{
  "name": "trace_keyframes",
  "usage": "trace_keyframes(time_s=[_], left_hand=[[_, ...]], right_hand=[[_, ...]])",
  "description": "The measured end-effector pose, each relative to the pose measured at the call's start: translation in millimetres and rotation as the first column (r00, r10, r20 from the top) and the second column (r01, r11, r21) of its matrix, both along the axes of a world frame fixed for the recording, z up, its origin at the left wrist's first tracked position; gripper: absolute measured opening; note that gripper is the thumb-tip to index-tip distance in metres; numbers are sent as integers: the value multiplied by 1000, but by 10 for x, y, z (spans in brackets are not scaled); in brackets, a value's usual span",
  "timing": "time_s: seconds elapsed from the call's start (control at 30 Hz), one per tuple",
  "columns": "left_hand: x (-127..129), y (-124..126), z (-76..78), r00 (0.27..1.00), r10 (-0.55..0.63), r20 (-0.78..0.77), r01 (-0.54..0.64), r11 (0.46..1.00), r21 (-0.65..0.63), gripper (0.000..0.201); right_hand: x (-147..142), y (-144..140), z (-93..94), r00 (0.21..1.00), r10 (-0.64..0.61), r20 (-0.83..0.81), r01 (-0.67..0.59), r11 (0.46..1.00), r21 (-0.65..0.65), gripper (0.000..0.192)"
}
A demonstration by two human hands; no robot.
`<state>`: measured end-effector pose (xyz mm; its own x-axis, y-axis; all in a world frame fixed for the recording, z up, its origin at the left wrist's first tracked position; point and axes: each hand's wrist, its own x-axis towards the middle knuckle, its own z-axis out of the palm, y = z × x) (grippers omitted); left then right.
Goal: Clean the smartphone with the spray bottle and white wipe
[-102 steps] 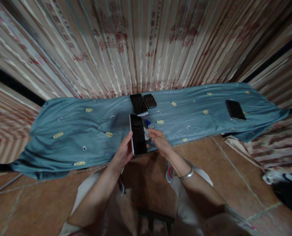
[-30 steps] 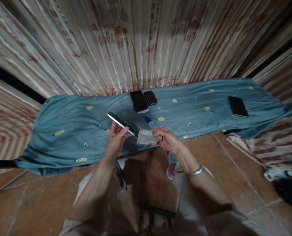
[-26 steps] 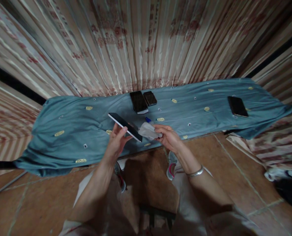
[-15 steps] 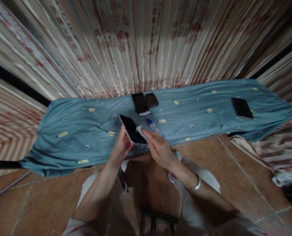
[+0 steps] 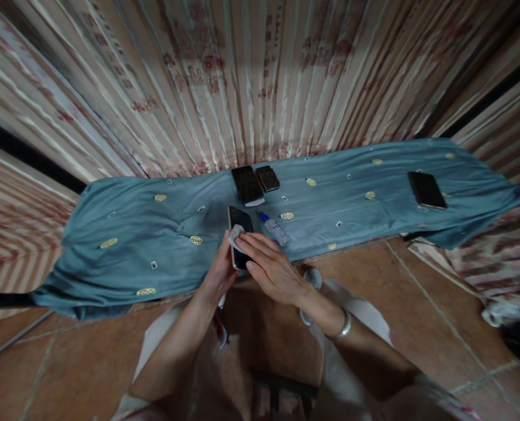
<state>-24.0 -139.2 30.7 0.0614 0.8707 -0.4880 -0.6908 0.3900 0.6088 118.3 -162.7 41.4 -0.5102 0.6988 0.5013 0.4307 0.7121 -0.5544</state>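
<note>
My left hand holds a black smartphone from below, screen up, over the front edge of a table draped in blue cloth. Across the screen lies my right hand, fingers flat, pressing a small pale wipe onto the glass. A silver bangle sits on the right wrist. Just right of the phone, a small bottle with a blue cap lies on the cloth.
Two more dark phones lie side by side at the back of the table, and another phone lies far right. Striped curtains hang behind. Tiled floor is below, with dark items at the right edge.
The phone went from tilted on edge to flat, screen up. My right hand brought the wipe from beside the phone onto the screen and now covers it.
</note>
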Motion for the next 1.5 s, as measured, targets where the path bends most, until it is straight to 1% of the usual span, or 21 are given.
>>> trace_keyframes(time_s=[0.07,0.17,0.27,0.4,0.53,0.67,0.8,1.07,1.2,1.37,1.5], left_hand=[[22,-34,0,1000,1,1,-1,1000,-16,29],[42,-90,16,998,-56,4,56,998,-32,33],[62,-131,31,992,-121,24,122,992,-23,35],[94,-158,23,985,-167,30,168,986,-5,34],[131,-183,15,979,-202,25,200,978,62,34],[160,-204,52,974,-225,7,222,967,125,36],[151,-208,71,975,-221,-31,223,964,144,36],[54,-197,19,970,-233,-72,243,948,207,43],[29,-194,71,977,-206,-50,212,962,173,36],[37,-170,136,993,-116,-24,119,981,156,28],[65,-160,159,992,-122,-15,123,982,145,23]], right_hand=[[8,20,0,1000,-8,7,8,1000,-6,48],[18,45,-3,999,-41,17,41,999,-22,47],[24,78,-12,995,-95,24,95,995,-39,47],[39,147,-48,985,-175,1,175,984,-34,46],[56,207,-96,978,-207,7,208,978,-35,47],[59,233,-116,960,-277,50,279,959,-46,49],[65,256,-121,946,-312,92,317,947,-45,48],[94,318,-185,932,-350,94,357,931,-71,49],[97,334,-224,931,-352,99,361,928,-89,49],[87,322,-254,931,-350,104,358,930,-79,50],[93,320,-248,933,-348,92,355,932,-72,51]])
